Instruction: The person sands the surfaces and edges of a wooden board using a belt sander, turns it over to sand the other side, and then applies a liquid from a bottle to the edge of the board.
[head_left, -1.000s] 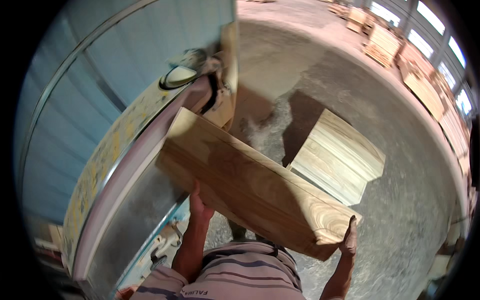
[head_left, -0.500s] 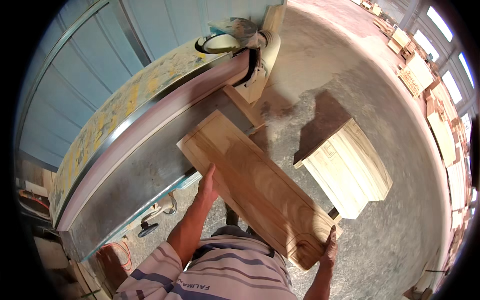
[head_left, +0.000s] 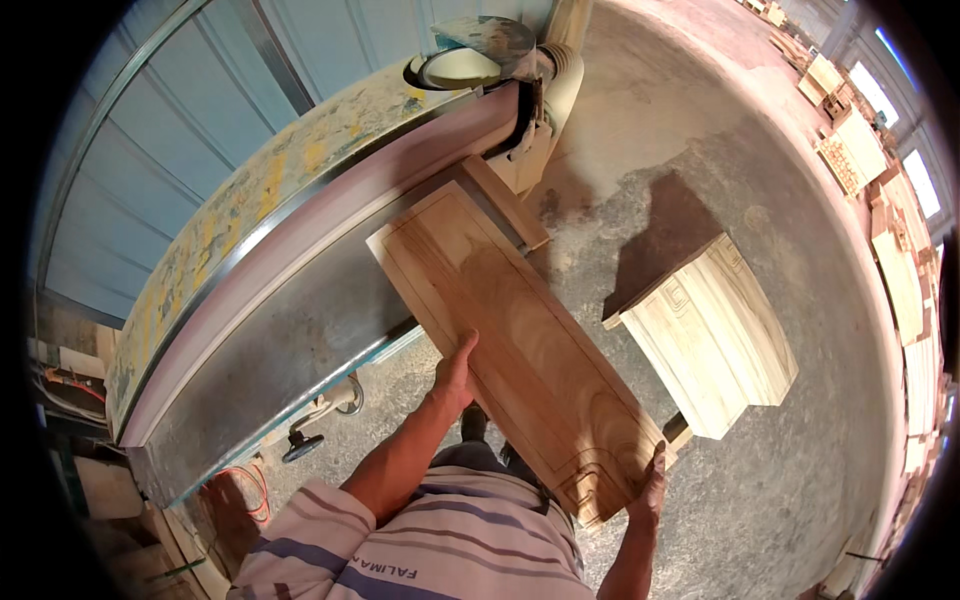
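A long, flat wooden panel (head_left: 520, 340) with a grooved line along its border is held in both my hands, slanting from near my waist up over the machine's metal table (head_left: 290, 350). My left hand (head_left: 458, 375) grips its left long edge, thumb on top and the other fingers hidden beneath. At the near right end, my right hand (head_left: 650, 487) is closed on the panel's corner. The far end lies beside a wooden stop bar (head_left: 505, 205) and in front of the pinkish sanding belt (head_left: 330, 222); whether it touches the belt I cannot tell.
To the right stands a stack of pale wooden panels (head_left: 705, 340) with carved corners. A black handwheel (head_left: 303, 447) hangs below the table's front edge, near an orange cord (head_left: 258, 490). Along the far right wall are several wood piles (head_left: 855, 150).
The panel has moved away from me toward the belt and turned slightly clockwise. Both hands have kept hold of it, and my view has shifted a little.
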